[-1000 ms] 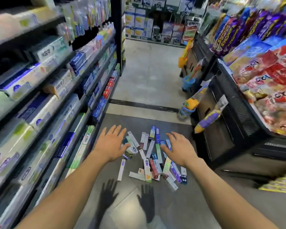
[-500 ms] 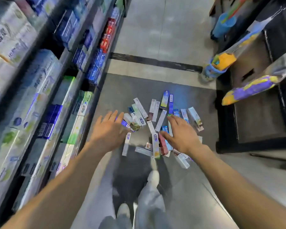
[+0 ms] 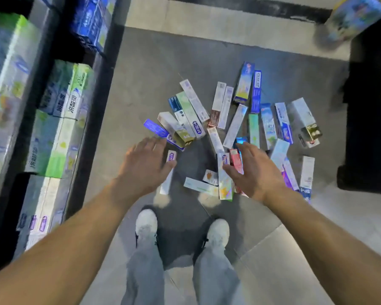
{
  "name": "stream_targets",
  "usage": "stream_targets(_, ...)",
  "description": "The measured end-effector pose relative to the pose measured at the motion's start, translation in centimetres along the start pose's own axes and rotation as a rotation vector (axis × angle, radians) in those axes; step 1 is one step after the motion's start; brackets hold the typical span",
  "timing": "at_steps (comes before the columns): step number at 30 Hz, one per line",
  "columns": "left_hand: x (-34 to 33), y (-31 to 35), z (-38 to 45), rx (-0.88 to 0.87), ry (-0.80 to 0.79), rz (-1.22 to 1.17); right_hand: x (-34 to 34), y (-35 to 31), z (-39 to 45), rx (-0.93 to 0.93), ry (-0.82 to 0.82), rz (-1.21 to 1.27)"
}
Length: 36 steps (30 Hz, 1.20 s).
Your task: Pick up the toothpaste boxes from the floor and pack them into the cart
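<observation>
Several toothpaste boxes (image 3: 234, 126) lie scattered in a loose pile on the grey floor ahead of my feet. My left hand (image 3: 144, 166) hovers over the pile's left edge, fingers spread, above a narrow white box with a purple label (image 3: 168, 170). My right hand (image 3: 254, 170) is spread over the pile's middle, next to a red box (image 3: 235, 160) and a shiny holographic box (image 3: 224, 180). Neither hand holds anything. No cart is in view.
A shelf (image 3: 53, 119) full of boxed toothpaste runs along the left. A black display unit (image 3: 370, 133) stands at the right, with a colourful packet (image 3: 354, 16) at the top right. My white shoes (image 3: 146, 225) stand just short of the pile.
The view has tilted down and closed in on the pile. Both hands have dropped lower toward the boxes, and my feet now show.
</observation>
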<state>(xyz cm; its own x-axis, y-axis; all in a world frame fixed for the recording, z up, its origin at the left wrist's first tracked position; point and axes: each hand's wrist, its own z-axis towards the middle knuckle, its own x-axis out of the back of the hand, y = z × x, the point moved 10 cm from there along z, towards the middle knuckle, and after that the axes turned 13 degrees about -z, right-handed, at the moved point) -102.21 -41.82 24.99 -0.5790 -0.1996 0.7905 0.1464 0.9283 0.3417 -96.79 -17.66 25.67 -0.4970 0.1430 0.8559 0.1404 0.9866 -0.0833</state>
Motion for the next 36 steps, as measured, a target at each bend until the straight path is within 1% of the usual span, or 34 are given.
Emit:
stream_targets(5, -8.1, -3.9, 4.6, 0.004, -0.055, 0.027, -8.5, -0.4, 3.8, 0.003, -0.016, 0.005)
stream_targets(9, -13.3, -7.4, 8.1, 0.047, -0.077, -0.027, -13.7, 0.1, 7.1, -0.070, -0.030, 0.053)
stream_targets(17, -21.3, -11.2, 14.3, 0.120, 0.002, -0.225, -21.7, 2.3, 12.8, -0.166, 0.018, 0.049)
stream_targets(21, -24.9, -13.0, 15.7, 0.253, 0.059, -0.374, -25.1, 3.6, 14.0, -0.255, 0.059, 0.058)
stream_targets(24, -28.0, -15.1, 16.0, 0.379, 0.078, -0.467, -27.7, 4.6, 13.7, -0.354, 0.045, 0.122)
stream_targets(26, -29.7, -16.0, 16.0, 0.423, 0.076, -0.506, -29.1, 5.1, 13.2, -0.410, 0.049, 0.149)
stream_targets(29, -30.5, -16.6, 15.7, 0.431, 0.093, -0.577, -30.1, 5.5, 12.7, -0.475, 0.083, 0.209)
stream_targets(31, -30.1, -16.5, 15.5, 0.413, 0.106, -0.655, -30.2, 5.7, 12.6, -0.512, 0.089, 0.290)
stream_targets(36, -27.5, -15.0, 14.2, 0.376, 0.138, -1.054, -27.8, 4.6, 11.5, -0.531, 0.145, 0.480)
